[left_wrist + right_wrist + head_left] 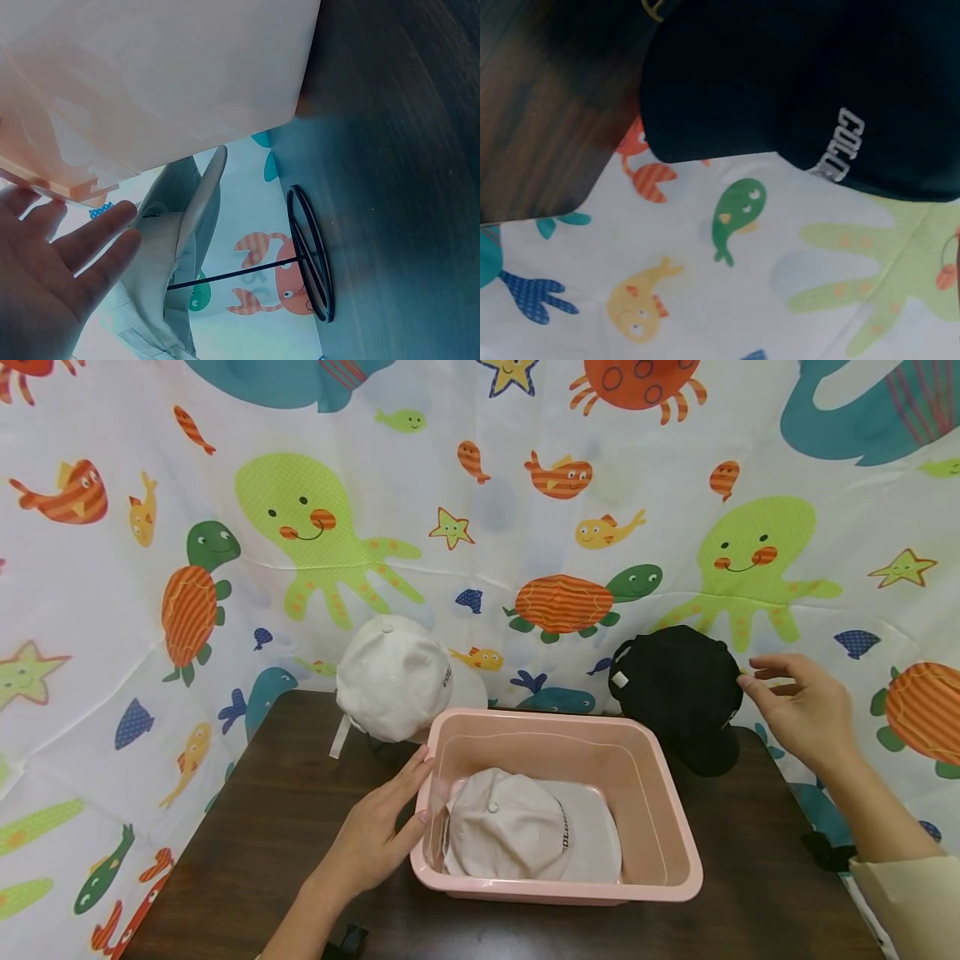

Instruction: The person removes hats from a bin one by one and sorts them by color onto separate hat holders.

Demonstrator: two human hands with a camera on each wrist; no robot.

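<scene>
A pink plastic basin [570, 891] stands on the table, with an off-white baseball cap [502, 835] lying in it, brim to the right. My left hand [382, 831] rests its fairly straight fingers against the basin's left rim; the same hand [52, 270] shows in the left wrist view. A black baseball cap [678, 685], brim low and towards the front, is raised up behind the basin's right corner. Beside its right edge is my right hand [802, 710], fingers loosely bent, thumb tip at the cap. White lettering marks this black cap [720, 82] in the right wrist view.
A white baseball cap [397, 681] sits raised behind the basin's left corner, on a thin black wire stand [309, 255]. Dark wood table [292, 793] lies under everything. A white curtain [465, 410] printed with sea animals hangs behind and at both sides.
</scene>
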